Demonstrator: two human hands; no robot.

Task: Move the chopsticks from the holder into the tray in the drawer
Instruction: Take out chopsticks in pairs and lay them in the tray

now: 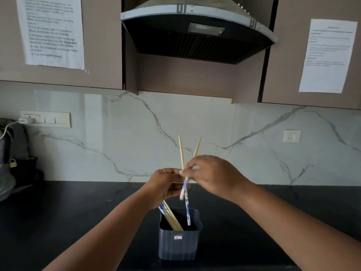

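A dark grey square holder (pixel 178 243) stands on the black counter near the front edge. Several bamboo chopsticks with blue-and-white patterned ends (pixel 170 215) lean in its left side. My left hand (pixel 165 184) is above the holder, fingers closed around the tops of those leaning chopsticks. My right hand (pixel 213 176) pinches two chopsticks (pixel 185 189) that cross just above the holder; one still dips into the holder, the other hangs above it, bare tips pointing up. No drawer or tray is in view.
The black counter (pixel 78 208) runs wall to wall under a marble backsplash. A black extractor hood (pixel 195 34) hangs overhead. Dark bags with a padlock (pixel 12 163) sit far left, next to a switch panel (pixel 46 119) with a plugged charger.
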